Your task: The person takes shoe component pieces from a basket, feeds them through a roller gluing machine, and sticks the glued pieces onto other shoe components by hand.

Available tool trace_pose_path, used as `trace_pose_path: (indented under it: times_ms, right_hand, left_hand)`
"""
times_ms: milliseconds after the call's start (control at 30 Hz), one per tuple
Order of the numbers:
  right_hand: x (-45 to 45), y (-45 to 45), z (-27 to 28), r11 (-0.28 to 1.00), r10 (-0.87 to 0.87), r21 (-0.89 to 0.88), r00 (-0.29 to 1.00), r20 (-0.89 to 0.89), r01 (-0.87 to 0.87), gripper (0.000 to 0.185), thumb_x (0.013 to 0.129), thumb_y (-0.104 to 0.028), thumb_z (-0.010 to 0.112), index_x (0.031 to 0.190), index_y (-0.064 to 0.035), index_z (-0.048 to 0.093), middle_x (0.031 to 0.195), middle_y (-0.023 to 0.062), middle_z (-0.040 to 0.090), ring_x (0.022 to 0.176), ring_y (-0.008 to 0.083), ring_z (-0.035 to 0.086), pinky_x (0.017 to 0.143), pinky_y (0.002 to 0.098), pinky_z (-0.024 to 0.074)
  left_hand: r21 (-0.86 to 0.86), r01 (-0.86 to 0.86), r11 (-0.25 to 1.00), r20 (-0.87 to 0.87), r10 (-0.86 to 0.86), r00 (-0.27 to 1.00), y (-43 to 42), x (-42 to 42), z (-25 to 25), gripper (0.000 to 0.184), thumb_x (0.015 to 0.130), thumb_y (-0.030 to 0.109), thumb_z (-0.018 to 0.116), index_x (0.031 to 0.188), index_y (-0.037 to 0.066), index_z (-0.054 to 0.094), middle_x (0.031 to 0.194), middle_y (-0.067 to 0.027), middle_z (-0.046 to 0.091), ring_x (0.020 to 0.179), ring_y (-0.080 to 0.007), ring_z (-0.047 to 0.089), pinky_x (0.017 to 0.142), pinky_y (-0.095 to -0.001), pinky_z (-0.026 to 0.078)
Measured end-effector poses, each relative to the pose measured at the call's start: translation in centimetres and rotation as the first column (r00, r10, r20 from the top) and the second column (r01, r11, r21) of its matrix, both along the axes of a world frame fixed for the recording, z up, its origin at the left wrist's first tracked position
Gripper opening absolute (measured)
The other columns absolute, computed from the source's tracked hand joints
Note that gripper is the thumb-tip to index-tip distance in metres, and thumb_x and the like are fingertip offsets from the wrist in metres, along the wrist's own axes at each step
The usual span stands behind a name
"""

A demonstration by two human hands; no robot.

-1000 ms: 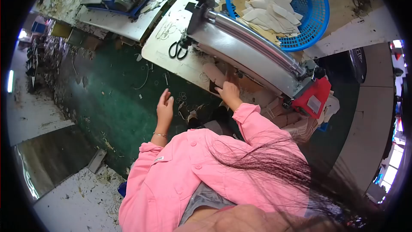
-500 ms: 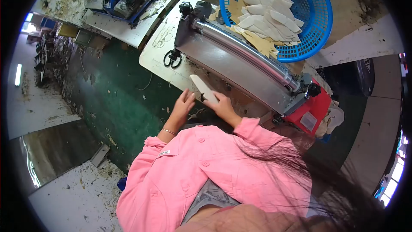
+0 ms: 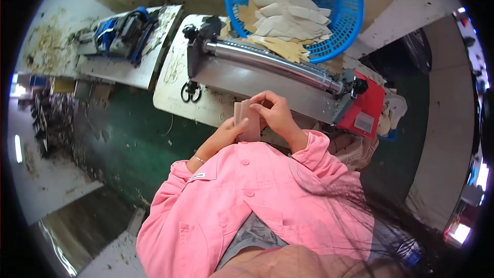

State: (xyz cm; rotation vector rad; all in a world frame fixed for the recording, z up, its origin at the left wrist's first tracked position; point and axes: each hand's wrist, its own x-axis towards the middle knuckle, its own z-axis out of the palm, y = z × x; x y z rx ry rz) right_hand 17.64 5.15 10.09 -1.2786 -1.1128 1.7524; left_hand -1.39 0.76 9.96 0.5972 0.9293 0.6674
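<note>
A small stack of pale flat pieces (image 3: pixel 249 121) stands upright between my hands, close to my chest, its top edges slightly fanned. My left hand (image 3: pixel 230 133) is wrapped round the lower left side of the stack. At the upper right edge, my right hand (image 3: pixel 275 114) pinches the pieces between thumb and fingers. Just beyond them lies the metal roller machine (image 3: pixel 267 74) on the white table (image 3: pixel 167 90). Black-handled scissors (image 3: pixel 191 92) rest at its left end.
Behind the machine is a blue basket (image 3: pixel 353 20) holding many pale cut pieces (image 3: pixel 290 13). A red panel (image 3: pixel 366 105) forms the machine's right end. Another blue machine (image 3: pixel 121 33) stands on a table at the upper left. Scraps litter the green floor (image 3: pixel 128 144).
My right hand has brought the pale pieces back toward my chest, and my left hand has closed on them. The pieces are now upright and fanned. The view has shifted.
</note>
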Motion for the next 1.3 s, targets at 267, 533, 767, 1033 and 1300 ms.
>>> trace_pose_path:
  times_ms: [267,533,767,1033,1300]
  right_hand:
    - [-0.8,0.2,-2.0,0.948,-0.122,0.307,0.988,0.099,0.086,0.025,0.085,-0.011,0.076,0.106,-0.0008,0.068,0.091,0.0037,0.071,0.079,0.011,0.063,0.072,0.0271,0.0512]
    - [-0.7,1.4,-0.7,0.946,-0.125,0.313,0.984,0.126,0.081,0.022,0.084,-0.013,0.076,0.101,-0.0004,0.069,0.092,0.0063,0.071,0.081,0.0118,0.061,0.072,0.0298,0.0495]
    - [0.7,1.6,3.6,0.825,-0.326,0.521,0.937,0.121,0.22,0.019,0.081,-0.007,0.073,0.1,-0.0061,0.071,0.1,0.0085,0.07,0.084,0.0203,0.063,0.076,0.0326,0.0503]
    - [-2.9,-1.8,-0.5,0.583,-0.039,0.781,0.953,0.302,-0.224,0.022,0.076,-0.004,0.071,0.099,-0.008,0.071,0.106,0.0073,0.07,0.093,0.0285,0.066,0.079,0.0379,0.0542]
    - [-3.9,-2.9,-1.3,0.953,-0.202,0.288,0.905,0.375,0.094,0.024,0.084,-0.018,0.073,0.098,-0.0022,0.062,0.09,0.0154,0.068,0.082,0.0284,0.067,0.074,0.0373,0.0524]
  left_hand:
    - [0.271,0.116,0.956,-0.192,-0.065,0.979,3.5,-2.6,-5.7,0.036,0.102,0.034,0.055,0.109,0.0,0.064,0.094,-0.0044,0.068,0.08,-0.0101,0.064,0.068,-0.0259,0.052]
    - [0.124,0.023,0.992,-0.04,-0.018,0.999,5.0,-3.2,-3.1,0.042,0.103,0.036,0.054,0.109,-0.003,0.067,0.092,-0.0057,0.069,0.081,-0.0106,0.063,0.072,-0.0272,0.051]
    - [0.132,-0.137,0.982,-0.101,0.151,0.983,6.7,-3.7,-1.3,0.055,0.105,0.045,0.044,0.13,-0.003,0.057,0.114,-0.0127,0.067,0.095,-0.0168,0.065,0.085,-0.029,0.052]
    - [-0.094,-0.176,0.98,0.341,0.198,0.919,6.5,-3.1,-1.5,0.054,0.102,0.029,0.053,0.146,0.001,0.036,0.141,-0.0154,0.052,0.126,-0.026,0.055,0.103,-0.0393,0.049]
    - [-0.047,-0.304,0.951,-0.022,0.304,0.952,7.1,-1.1,-2.0,0.033,0.095,0.016,0.066,0.124,0.004,0.055,0.108,-0.0058,0.062,0.095,-0.0188,0.063,0.082,-0.036,0.055]
